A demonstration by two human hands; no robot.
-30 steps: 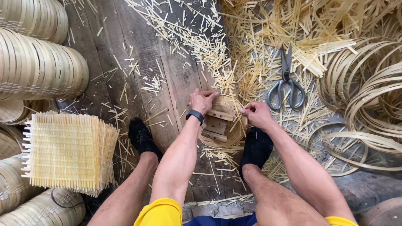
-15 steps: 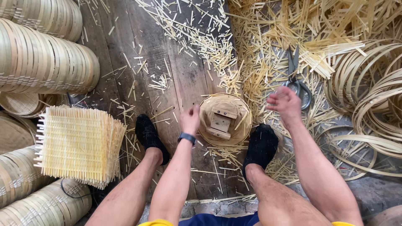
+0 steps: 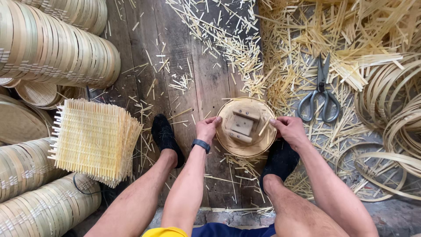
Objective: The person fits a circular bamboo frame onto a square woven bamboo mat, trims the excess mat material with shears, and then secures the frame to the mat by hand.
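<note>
1. Down on the floor (image 3: pixel 184 66): dark planks strewn with bamboo offcuts, stacked hoops (image 3: pixel 57 48) at left, loose rings (image 3: pixel 394 114) at right.
2. Beside the left leg: pile of woven mats (image 3: pixel 94 140), untouched.
3. Between the feet: round tray (image 3: pixel 246 127) with a wooden block on top, now gripped on both sides; half a second ago only touched by the left, right lifted away.
4. Left hand (image 3: pixel 206 129) closed on the left rim, right hand (image 3: pixel 289 129) closed on the right rim; hands apart, tray between them.
5. Judged steadied again, ready for turning or pressing.
6. Beyond the right hand: scissors (image 3: pixel 320 94), lying free.
</note>
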